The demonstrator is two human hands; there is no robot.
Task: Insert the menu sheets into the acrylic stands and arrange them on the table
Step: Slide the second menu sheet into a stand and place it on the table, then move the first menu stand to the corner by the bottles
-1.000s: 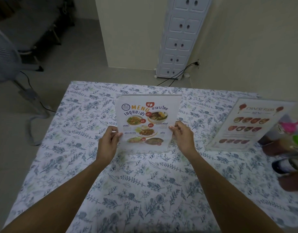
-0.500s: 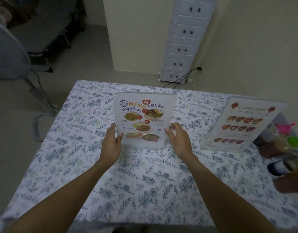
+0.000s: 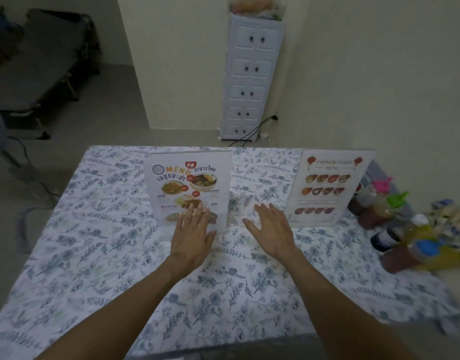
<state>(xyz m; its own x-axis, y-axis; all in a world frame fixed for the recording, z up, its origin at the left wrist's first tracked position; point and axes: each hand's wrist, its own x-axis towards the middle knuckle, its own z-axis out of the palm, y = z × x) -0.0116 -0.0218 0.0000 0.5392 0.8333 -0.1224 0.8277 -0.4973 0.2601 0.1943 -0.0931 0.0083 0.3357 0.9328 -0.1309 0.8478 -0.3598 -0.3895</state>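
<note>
An acrylic stand holding a Thai food menu sheet (image 3: 188, 183) stands upright near the middle of the floral-clothed table (image 3: 93, 242). A second stand with a Chinese food menu sheet (image 3: 327, 185) stands upright at the right. My left hand (image 3: 192, 235) hovers flat with fingers apart in front of the Thai menu's lower right corner, covering part of it. My right hand (image 3: 270, 229) is spread between the two stands, holding nothing.
Several sauce and condiment bottles (image 3: 395, 224) crowd the table's right edge. A tall white drawer cabinet (image 3: 249, 81) stands against the wall beyond the table, with a black cable on the floor. A fan base and cord lie on the floor at left.
Both hands have let go of the Thai menu stand, which now stands alone on the table. The hands opened and drifted right, and the view has tilted up.
</note>
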